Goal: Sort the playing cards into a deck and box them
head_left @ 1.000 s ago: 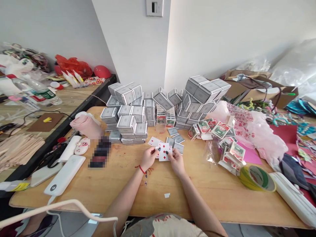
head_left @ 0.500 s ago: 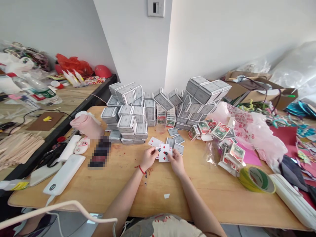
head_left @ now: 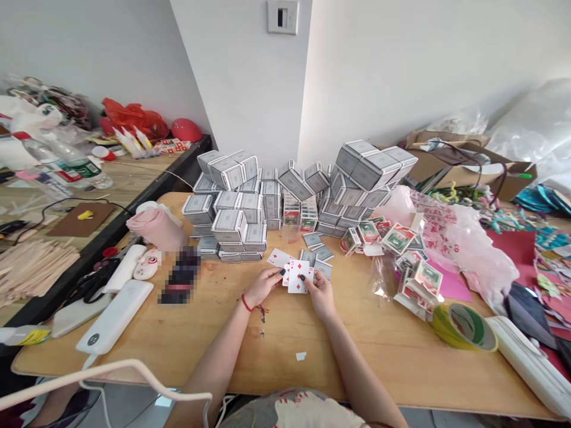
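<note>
Both my hands hold a small bunch of playing cards (head_left: 297, 277) face up over the wooden table (head_left: 214, 333); the top card shows red diamonds. My left hand (head_left: 264, 285), with a red string at the wrist, pinches the cards' left edge. My right hand (head_left: 319, 290) grips their right side, its thumb on the top card. A loose face-up card (head_left: 277, 257) and several face-down cards (head_left: 317, 252) lie on the table just beyond my fingers. Behind them rises a pile of grey-patterned card boxes (head_left: 241, 208).
Red-green card packs (head_left: 397, 238) and a pink plastic bag (head_left: 464, 244) lie to the right. A green-yellow tape roll (head_left: 464, 324) sits near the right edge. A white power bank (head_left: 113, 315), scissors (head_left: 93, 285) and a pink roll (head_left: 156, 229) lie at the left.
My left hand has shifted a little left and the cards have fanned slightly apart. My right hand stays almost where it was.
</note>
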`<control>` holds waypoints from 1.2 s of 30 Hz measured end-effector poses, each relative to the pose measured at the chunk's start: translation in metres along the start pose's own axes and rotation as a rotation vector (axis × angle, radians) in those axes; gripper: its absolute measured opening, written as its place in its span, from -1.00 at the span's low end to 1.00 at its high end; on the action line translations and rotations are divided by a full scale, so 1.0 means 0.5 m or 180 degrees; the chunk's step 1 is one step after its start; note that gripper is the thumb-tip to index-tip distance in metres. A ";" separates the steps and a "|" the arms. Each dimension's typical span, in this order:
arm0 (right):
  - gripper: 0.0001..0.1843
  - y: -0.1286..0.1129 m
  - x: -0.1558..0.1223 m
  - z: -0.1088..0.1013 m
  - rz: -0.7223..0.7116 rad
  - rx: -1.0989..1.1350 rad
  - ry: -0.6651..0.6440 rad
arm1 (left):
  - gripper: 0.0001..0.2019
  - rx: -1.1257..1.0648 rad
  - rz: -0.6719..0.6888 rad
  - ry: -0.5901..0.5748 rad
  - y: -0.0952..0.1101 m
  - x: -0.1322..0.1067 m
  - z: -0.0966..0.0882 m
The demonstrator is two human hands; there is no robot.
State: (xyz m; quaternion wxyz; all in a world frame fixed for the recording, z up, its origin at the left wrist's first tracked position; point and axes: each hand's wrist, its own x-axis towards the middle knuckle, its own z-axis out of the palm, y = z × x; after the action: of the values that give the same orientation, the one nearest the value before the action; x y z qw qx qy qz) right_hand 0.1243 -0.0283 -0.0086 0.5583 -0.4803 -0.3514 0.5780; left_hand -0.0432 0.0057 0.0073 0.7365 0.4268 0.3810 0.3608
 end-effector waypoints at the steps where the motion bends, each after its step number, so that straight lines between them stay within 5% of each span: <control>1: -0.63 0.000 0.000 0.000 -0.0006 0.0042 -0.0010 | -0.71 -0.0007 -0.0016 0.0008 0.000 0.002 -0.001; 27: -0.67 -0.005 -0.006 0.006 -0.0107 0.0013 0.0168 | -0.73 0.0129 -0.0032 -0.0312 0.009 0.002 -0.011; 36: -0.64 0.009 0.003 0.005 -0.0181 -0.0111 0.0298 | -0.71 0.0911 0.0324 -0.0287 0.017 0.001 -0.001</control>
State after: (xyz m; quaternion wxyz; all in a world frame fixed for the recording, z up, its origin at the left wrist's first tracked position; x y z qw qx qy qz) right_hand 0.1208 -0.0272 -0.0125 0.5819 -0.5064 -0.3484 0.5326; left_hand -0.0454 0.0095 0.0148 0.6653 0.5620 0.3730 0.3201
